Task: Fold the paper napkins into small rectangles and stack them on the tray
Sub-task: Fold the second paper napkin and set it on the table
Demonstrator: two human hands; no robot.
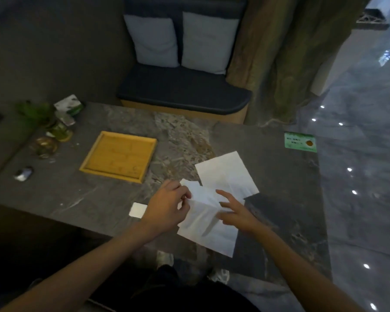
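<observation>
A white paper napkin lies partly unfolded at the table's near edge, hanging a little over it. My left hand pinches its upper left part with curled fingers. On the napkin's right side rests my right hand, fingers spread and straight. A second white napkin lies flat just beyond, partly under the first. The yellow wooden tray sits to the left with nothing on it. A small folded white square lies near the table edge, left of my left hand.
On the grey stone table, a green plant, glass items and a tissue pack crowd the far left corner. A small wrapped object lies at the left. A green card lies far right. A cushioned bench stands behind.
</observation>
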